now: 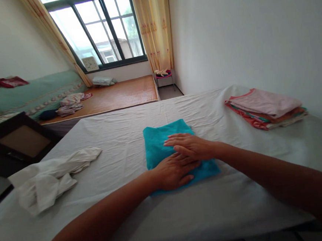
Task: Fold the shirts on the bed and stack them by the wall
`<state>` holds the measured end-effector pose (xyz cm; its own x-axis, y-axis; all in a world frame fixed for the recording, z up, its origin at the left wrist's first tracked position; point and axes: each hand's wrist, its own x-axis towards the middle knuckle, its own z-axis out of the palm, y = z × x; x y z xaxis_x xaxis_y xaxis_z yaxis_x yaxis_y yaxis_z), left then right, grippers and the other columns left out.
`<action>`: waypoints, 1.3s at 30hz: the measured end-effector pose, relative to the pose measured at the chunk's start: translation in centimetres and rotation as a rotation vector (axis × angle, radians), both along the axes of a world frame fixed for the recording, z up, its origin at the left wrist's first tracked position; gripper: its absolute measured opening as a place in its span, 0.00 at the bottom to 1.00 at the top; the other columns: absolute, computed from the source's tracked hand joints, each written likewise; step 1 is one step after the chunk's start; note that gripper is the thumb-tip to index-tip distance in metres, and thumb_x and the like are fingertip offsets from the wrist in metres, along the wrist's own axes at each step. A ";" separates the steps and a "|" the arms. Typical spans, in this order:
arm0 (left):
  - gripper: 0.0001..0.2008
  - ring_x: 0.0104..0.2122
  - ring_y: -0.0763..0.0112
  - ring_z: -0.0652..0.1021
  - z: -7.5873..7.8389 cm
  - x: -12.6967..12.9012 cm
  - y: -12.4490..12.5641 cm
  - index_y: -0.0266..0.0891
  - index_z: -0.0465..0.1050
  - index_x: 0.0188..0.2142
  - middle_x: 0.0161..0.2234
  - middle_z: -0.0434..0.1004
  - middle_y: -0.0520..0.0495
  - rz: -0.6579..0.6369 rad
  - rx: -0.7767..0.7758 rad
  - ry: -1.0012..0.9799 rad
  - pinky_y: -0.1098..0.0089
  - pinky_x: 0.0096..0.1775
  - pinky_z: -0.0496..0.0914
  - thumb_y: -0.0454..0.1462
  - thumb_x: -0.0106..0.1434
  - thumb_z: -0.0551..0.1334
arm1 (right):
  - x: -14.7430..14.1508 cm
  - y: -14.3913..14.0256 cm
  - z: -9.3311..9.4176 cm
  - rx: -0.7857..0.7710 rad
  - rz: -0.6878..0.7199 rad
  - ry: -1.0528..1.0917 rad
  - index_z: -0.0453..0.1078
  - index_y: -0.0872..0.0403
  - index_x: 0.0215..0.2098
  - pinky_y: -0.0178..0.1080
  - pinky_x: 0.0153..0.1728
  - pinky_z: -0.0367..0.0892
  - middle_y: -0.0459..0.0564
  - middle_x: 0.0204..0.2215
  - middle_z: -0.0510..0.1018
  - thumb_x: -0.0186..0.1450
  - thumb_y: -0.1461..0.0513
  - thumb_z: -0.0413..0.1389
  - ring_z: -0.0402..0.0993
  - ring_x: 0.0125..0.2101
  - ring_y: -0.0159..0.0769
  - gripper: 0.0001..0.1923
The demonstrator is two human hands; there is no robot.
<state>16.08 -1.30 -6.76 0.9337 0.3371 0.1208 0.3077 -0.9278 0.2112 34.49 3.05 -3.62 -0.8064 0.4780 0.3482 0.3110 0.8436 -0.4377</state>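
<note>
A folded teal towel (162, 139) lies flat in the middle of the white-sheeted bed (185, 211). My left hand (172, 171) rests palm down on its near part, fingers pointing right. My right hand (189, 146) lies flat on the towel just beyond it, fingers pointing left and spread a little. The two hands touch each other. Neither hand grips anything.
A crumpled white garment (48, 177) lies at the left of the bed. A stack of folded pink and orange clothes (266, 108) sits at the far right by the wall. Beyond are a bamboo-mat platform (120, 96), a dark wooden bedside cabinet (17, 141) and a window.
</note>
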 end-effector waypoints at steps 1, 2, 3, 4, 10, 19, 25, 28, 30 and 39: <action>0.26 0.67 0.58 0.56 -0.3 0.1 0.0 0.37 0.59 0.65 0.66 0.58 0.42 -0.023 0.018 -0.008 0.57 0.66 0.50 0.44 0.71 0.50 | -1.5 0.2 0.0 -0.008 0.073 -0.071 0.64 0.52 0.63 0.45 0.65 0.49 0.48 0.62 0.68 0.75 0.55 0.39 0.54 0.65 0.37 0.24; 0.26 0.66 0.59 0.57 -0.5 0.1 0.0 0.36 0.60 0.65 0.65 0.59 0.42 -0.049 0.029 -0.018 0.60 0.66 0.50 0.44 0.71 0.49 | -2.8 0.6 -0.1 -0.017 0.131 -0.132 0.62 0.52 0.64 0.45 0.66 0.47 0.48 0.63 0.65 0.75 0.54 0.39 0.51 0.66 0.36 0.25; 0.26 0.66 0.60 0.58 -0.6 0.0 0.0 0.34 0.60 0.64 0.65 0.60 0.41 -0.073 0.033 -0.028 0.62 0.66 0.51 0.43 0.71 0.49 | -4.0 1.1 -0.3 -0.025 0.170 -0.181 0.60 0.52 0.65 0.44 0.66 0.45 0.47 0.65 0.63 0.75 0.54 0.39 0.49 0.67 0.36 0.25; 0.26 0.66 0.61 0.58 -0.6 0.0 0.0 0.33 0.60 0.64 0.65 0.61 0.41 -0.095 0.034 -0.037 0.64 0.66 0.51 0.42 0.72 0.48 | -5.1 1.7 -0.6 -0.033 0.191 -0.217 0.59 0.51 0.66 0.44 0.67 0.43 0.46 0.66 0.61 0.75 0.52 0.39 0.47 0.67 0.36 0.26; 0.25 0.66 0.65 0.57 -0.2 -0.5 0.0 0.35 0.60 0.64 0.65 0.62 0.45 -0.117 0.040 -0.073 0.62 0.67 0.48 0.42 0.72 0.48 | -8.2 7.0 -2.8 -0.038 0.133 -0.316 0.53 0.44 0.68 0.46 0.66 0.39 0.43 0.67 0.57 0.72 0.48 0.43 0.48 0.67 0.39 0.29; 0.23 0.66 0.67 0.58 -0.4 -0.9 0.1 0.42 0.60 0.64 0.64 0.63 0.51 -0.060 0.026 -0.102 0.60 0.65 0.54 0.41 0.72 0.49 | -4.4 11.3 -4.9 0.075 -0.261 -0.373 0.55 0.44 0.68 0.49 0.65 0.45 0.45 0.66 0.61 0.73 0.47 0.37 0.53 0.66 0.41 0.28; 0.22 0.66 0.67 0.58 -0.3 -0.9 0.2 0.43 0.62 0.63 0.64 0.64 0.51 -0.059 0.029 -0.113 0.60 0.65 0.54 0.41 0.72 0.49 | 1.1 11.9 -6.7 0.113 -0.581 -0.342 0.59 0.51 0.66 0.48 0.63 0.52 0.51 0.64 0.64 0.72 0.49 0.38 0.58 0.64 0.43 0.29; 0.21 0.66 0.67 0.59 -0.5 -0.9 0.2 0.44 0.63 0.62 0.63 0.65 0.52 -0.054 0.035 -0.132 0.61 0.65 0.54 0.40 0.72 0.49 | 3.9 10.8 -7.9 0.071 -0.752 -0.292 0.58 0.57 0.66 0.50 0.64 0.52 0.57 0.64 0.63 0.72 0.49 0.38 0.57 0.64 0.46 0.32; 0.21 0.65 0.67 0.60 -0.5 -0.9 0.2 0.44 0.63 0.62 0.62 0.66 0.51 -0.049 0.043 -0.136 0.61 0.65 0.55 0.40 0.71 0.50 | 5.3 9.2 -8.4 0.038 -0.791 -0.250 0.58 0.58 0.66 0.52 0.64 0.51 0.59 0.64 0.62 0.71 0.48 0.39 0.56 0.64 0.48 0.33; 0.21 0.64 0.66 0.63 -0.4 -0.5 0.0 0.45 0.64 0.62 0.61 0.68 0.50 -0.019 0.082 -0.140 0.60 0.63 0.59 0.39 0.71 0.50 | 5.7 1.6 -7.1 -0.407 -0.599 0.252 0.47 0.53 0.69 0.53 0.61 0.58 0.62 0.65 0.60 0.64 0.51 0.56 0.58 0.64 0.46 0.40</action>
